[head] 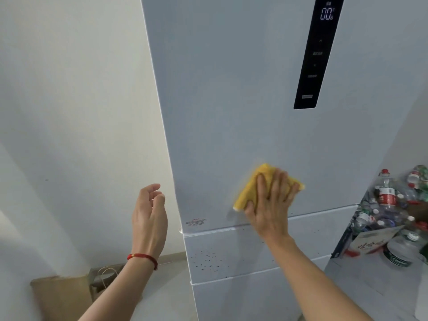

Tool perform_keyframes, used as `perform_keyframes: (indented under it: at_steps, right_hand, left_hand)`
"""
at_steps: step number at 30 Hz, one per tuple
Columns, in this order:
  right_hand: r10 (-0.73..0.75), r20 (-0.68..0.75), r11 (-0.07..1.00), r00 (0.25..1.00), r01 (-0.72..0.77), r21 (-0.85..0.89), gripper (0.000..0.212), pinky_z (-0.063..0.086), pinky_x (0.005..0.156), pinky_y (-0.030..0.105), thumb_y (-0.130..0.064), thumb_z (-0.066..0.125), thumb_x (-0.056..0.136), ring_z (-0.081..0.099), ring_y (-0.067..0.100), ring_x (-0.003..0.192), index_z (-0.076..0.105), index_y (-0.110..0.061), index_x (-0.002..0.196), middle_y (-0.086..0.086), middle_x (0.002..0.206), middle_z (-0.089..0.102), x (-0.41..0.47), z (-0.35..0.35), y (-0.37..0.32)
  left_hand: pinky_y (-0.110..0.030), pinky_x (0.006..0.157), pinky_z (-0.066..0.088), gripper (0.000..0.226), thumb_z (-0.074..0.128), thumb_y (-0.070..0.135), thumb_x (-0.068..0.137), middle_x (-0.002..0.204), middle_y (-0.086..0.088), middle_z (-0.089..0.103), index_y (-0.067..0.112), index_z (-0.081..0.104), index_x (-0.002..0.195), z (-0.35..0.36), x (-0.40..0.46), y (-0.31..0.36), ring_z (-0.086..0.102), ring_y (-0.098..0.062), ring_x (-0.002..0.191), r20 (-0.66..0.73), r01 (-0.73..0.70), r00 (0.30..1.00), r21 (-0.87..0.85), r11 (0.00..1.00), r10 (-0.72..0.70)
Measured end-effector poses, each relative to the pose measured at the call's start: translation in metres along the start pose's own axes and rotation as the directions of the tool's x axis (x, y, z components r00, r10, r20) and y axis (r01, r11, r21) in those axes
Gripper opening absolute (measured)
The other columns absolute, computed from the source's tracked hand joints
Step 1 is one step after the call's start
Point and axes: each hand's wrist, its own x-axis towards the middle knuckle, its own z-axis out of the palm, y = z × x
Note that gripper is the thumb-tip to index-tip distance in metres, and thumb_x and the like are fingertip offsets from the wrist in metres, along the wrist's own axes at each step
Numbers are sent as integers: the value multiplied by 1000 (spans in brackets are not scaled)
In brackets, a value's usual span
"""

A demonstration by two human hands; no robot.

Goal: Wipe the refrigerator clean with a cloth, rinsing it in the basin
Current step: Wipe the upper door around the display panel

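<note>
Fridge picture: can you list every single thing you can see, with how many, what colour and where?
refrigerator: one, pale blue-grey, centre, dark specks on the drawer front below the cloth
control panel: one, black, upper right of the door
cloth: one, yellow, flat against the lower door
sticker: one, red print, door's lower left corner
plastic bottles: a heap, clear with red caps, right of the fridge
paper bag: one, brown, floor at lower left
bracelet: one, red, left wrist
left hand: empty, fingers loosely curled, beside the fridge
right hand: presses the cloth with flat fingers
</note>
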Motion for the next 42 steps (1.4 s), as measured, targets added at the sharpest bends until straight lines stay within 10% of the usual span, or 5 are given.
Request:
perform_keyframes:
  at_steps: [7, 16, 24, 31, 42]
  right_hand:
    - [899, 102, 333, 426, -816, 472, 87, 2, 121, 70, -55, 26, 97, -13, 32, 160, -16, -20, 164, 16, 172, -18, 36, -1, -59]
    - [57, 99, 974, 993, -77, 214, 78, 13, 112, 83, -41, 42, 107, 0, 56, 154, 0, -9, 165, 34, 168, -6, -54, 35, -189]
    - [270, 58, 954, 961, -275, 119, 90, 6, 115, 80, -52, 35, 105, -5, 54, 154, -16, -3, 161, 27, 167, -24, -32, 3, -6]
    - [926, 184, 229, 331, -876, 425, 84, 6, 124, 64, -58, 8, 97, -11, 35, 160, -17, -13, 163, 19, 171, -18, 19, 21, -67]
    - [654, 229, 659, 721, -692, 295, 82, 15, 119, 71, -39, 43, 109, -2, 57, 154, -2, 5, 162, 40, 165, -7, -54, 41, -269]
  left_hand:
    - [-43, 94, 50, 28, 42, 27, 103, 119, 1, 63, 29, 57, 127, -16, -3, -11, 60, -17, 110, 41, 37, 998, 78, 996, -40]
    - [-52, 97, 51, 36, 41, 33, 97, 118, -4, 63, 26, 55, 130, -27, 19, -4, 61, -15, 102, 85, 85, 992, 146, 986, -98]
    - [-54, 98, 51, 49, 38, 45, 86, 117, -1, 61, 30, 52, 130, -7, 5, -12, 60, -20, 106, 164, 119, 976, 163, 979, -146]
    - [-54, 95, 52, 37, 40, 38, 93, 114, -1, 62, 29, 52, 127, -43, 6, -28, 61, -20, 102, 94, 125, 985, 189, 974, -144]
    - [-55, 97, 51, 30, 42, 30, 99, 110, 2, 61, 26, 52, 127, -42, 24, -29, 61, -23, 102, 55, 142, 986, 213, 967, -157]
